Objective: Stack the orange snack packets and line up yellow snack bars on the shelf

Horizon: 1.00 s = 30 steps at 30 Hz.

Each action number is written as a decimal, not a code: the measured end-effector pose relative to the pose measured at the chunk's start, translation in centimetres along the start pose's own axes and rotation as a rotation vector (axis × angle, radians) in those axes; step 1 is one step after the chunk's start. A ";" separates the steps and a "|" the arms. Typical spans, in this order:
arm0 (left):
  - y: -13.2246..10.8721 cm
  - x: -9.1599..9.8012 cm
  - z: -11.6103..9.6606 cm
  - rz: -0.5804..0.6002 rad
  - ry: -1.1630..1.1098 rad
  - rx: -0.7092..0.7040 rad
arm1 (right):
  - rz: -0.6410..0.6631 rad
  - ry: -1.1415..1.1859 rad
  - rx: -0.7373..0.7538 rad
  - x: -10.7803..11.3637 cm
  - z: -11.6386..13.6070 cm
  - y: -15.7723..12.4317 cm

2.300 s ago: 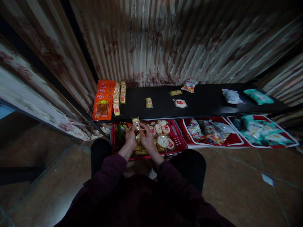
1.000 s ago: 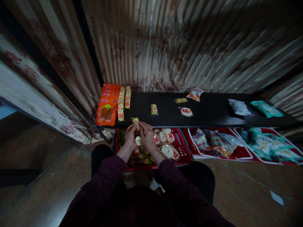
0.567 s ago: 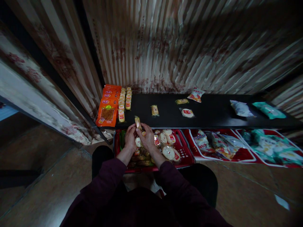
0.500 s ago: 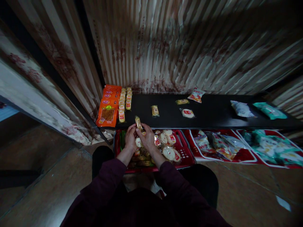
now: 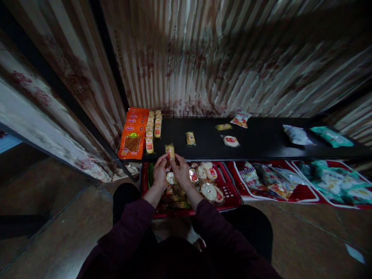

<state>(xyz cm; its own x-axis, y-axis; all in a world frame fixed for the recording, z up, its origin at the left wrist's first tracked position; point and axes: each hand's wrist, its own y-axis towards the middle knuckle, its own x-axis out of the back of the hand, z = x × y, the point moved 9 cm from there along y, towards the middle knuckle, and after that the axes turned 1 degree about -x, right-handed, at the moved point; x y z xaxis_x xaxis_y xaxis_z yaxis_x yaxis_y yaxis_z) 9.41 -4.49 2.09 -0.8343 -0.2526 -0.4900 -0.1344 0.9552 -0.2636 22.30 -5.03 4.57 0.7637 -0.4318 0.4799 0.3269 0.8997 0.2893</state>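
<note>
Over the red basket (image 5: 231,193), my left hand (image 5: 160,172) and my right hand (image 5: 180,170) come together on one small wrapped snack (image 5: 169,150), fingertips at its lower end. Its printed face is turned up, near the front edge of the black shelf (image 5: 261,143). Beneath my hands the basket holds round wrapped crackers (image 5: 208,191) and several yellow packets. Two rows of small yellow packs (image 5: 157,124) stand on the shelf beside orange snack bags (image 5: 133,135) at the left end.
A lone yellow pack (image 5: 190,138), a round cracker (image 5: 230,140), a flat yellow packet (image 5: 223,127) and a white-orange bag (image 5: 241,118) lie on the shelf. Farther right are a white bag (image 5: 298,135) and a green bag (image 5: 331,136). More filled baskets (image 5: 315,198) stand below right.
The snack between my hands has turned from a narrow side view to its wide printed face. Both hands stay close together; the view has shifted slightly.
</note>
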 end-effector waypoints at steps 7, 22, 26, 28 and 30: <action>0.5 0.4 0.6 -0.004 -0.006 -0.009 | 0.022 0.184 -0.073 -1.0 -1.5 0.7; 3.8 0.9 -1.0 -0.023 0.119 -0.126 | 0.008 0.298 -0.095 -3.3 -1.5 3.9; 4.8 0.7 -1.5 -0.029 0.147 -0.151 | -0.001 0.267 -0.089 -3.6 -1.2 4.7; 5.2 0.6 -1.6 -0.030 0.184 -0.168 | -0.022 0.245 -0.077 -3.6 -1.2 5.1; 5.6 0.5 -1.7 -0.032 0.222 -0.189 | -0.044 0.231 -0.064 -3.7 -1.4 5.5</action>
<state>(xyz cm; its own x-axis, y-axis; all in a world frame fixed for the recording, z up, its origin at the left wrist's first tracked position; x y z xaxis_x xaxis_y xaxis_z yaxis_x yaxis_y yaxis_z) 7.32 0.99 1.78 -0.9220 -0.2626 -0.2844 -0.2419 0.9645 -0.1062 21.98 1.59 3.23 0.8526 -0.4511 0.2637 0.3917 0.8858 0.2487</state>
